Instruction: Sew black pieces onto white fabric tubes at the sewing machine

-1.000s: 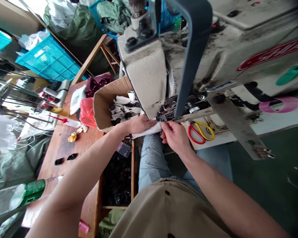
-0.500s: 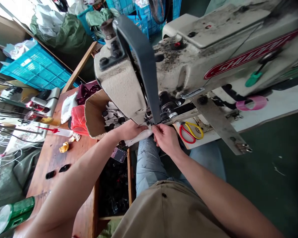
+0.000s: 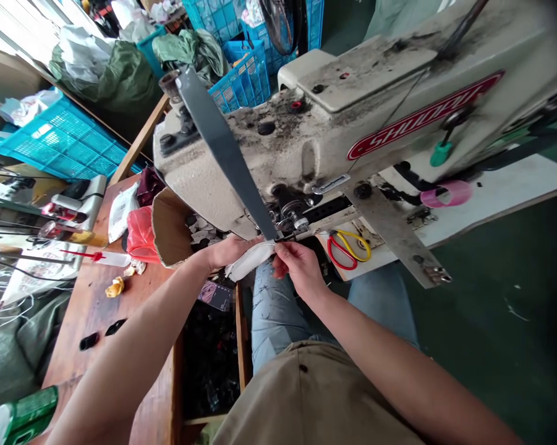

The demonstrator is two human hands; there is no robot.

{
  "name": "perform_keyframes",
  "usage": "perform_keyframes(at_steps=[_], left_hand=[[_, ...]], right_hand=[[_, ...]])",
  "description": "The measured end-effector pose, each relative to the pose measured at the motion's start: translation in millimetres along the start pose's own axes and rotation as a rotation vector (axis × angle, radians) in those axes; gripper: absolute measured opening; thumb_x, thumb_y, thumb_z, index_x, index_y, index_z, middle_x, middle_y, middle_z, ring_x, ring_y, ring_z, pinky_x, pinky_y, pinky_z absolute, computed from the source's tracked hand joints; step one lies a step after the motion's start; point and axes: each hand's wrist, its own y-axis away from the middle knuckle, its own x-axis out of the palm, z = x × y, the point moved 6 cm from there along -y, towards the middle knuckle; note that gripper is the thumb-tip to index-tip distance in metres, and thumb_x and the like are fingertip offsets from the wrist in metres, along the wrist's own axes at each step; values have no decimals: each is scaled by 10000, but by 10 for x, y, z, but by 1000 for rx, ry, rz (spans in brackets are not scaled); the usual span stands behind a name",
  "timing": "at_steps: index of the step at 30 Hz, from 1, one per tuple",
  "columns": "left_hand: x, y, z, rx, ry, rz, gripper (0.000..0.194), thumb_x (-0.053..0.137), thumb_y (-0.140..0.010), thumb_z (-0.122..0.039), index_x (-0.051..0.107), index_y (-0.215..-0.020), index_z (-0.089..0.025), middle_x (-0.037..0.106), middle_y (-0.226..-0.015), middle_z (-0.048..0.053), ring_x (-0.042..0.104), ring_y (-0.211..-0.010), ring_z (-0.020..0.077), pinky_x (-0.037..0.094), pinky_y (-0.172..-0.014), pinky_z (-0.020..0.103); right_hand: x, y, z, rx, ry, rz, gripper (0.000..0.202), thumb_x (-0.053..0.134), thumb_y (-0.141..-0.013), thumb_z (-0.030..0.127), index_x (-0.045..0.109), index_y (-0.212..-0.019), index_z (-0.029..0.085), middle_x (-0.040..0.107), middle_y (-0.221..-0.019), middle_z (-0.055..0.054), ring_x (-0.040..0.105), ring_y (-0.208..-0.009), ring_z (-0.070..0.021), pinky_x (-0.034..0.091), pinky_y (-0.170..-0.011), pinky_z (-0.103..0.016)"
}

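Note:
A small piece of white fabric lies between my two hands, right under the head of a sewing machine. My left hand is closed on its left side, with the fingertips partly hidden behind the fabric and the machine. At the fabric's right end, my right hand pinches the edge between thumb and forefinger. The machine's grey guard arm slants down to just above the fabric. The needle area is hidden from me.
Red and yellow thread scissors lie right of my hands, near a metal plate. A cardboard box of small pieces stands left. An open drawer of dark parts sits below; a phone lies at its far end.
The view has shifted, so the machine appears further left and more of it shows. The white fabric has turned and shows more of its face; both hands still hold it.

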Motion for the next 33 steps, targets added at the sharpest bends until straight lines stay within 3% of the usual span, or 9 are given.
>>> perform_keyframes(at_steps=[2,5,9,14,19,22,26,29,33], left_hand=[[-33,118,-116,3,-41,-13,683,282,-948,-722,704,-870,-191,676,-718,44,625,-696,210,502,-641,296],[-76,323,-372,37,-272,-183,580,371,-959,-656,698,-1053,-186,735,-973,95,684,-934,277,529,-804,343],[50,468,-518,-191,-546,-371,508,326,-1006,-528,654,-1197,-189,733,-1083,171,700,-1033,365,531,-843,449],[249,320,-442,-169,-330,-401,430,288,-1043,-448,641,-1060,-201,739,-974,111,726,-955,292,536,-796,371],[235,187,-270,-74,-214,-441,423,342,-1026,-443,627,-839,-193,696,-851,86,692,-874,257,515,-769,341],[263,110,-147,-21,85,-363,537,330,-1010,-538,618,-733,-180,670,-738,66,636,-698,204,496,-646,303],[333,56,-52,-54,461,-141,595,346,-981,-627,619,-693,-184,635,-620,35,512,-500,152,421,-492,291],[331,54,-29,-107,543,1,596,360,-981,-636,636,-699,-190,624,-583,20,487,-477,141,409,-493,289],[278,64,-86,-34,484,165,734,357,-880,-821,674,-800,-164,635,-615,37,549,-505,159,420,-469,279]], right_hand=[[-5,-15,47,14,44,-5,473,737,-772,619,684,-856,156,624,-573,22,566,-408,-108,440,-392,-199],[-3,-13,114,4,140,1,446,708,-789,611,671,-823,168,597,-544,34,539,-386,-107,417,-375,-204],[9,7,189,-59,284,-6,428,645,-842,606,626,-749,188,566,-516,37,501,-371,-103,389,-372,-207],[-17,15,241,-58,433,-101,397,641,-849,575,640,-725,199,588,-520,11,518,-387,-128,431,-382,-227],[-32,-9,218,-5,436,-146,438,670,-817,608,622,-666,199,596,-490,-8,531,-379,-144,445,-369,-244],[-39,-32,173,12,389,-177,473,678,-803,646,630,-670,195,604,-495,-9,535,-386,-142,457,-376,-245],[-22,-21,67,13,258,-184,507,683,-789,685,653,-721,184,633,-536,-10,573,-417,-146,468,-404,-244],[8,23,-25,-18,87,-150,492,715,-781,658,686,-831,170,685,-632,-20,604,-463,-140,470,-439,-235],[10,45,-71,-41,18,-84,482,734,-779,620,703,-946,169,704,-728,-21,591,-469,-119,454,-446,-227]])
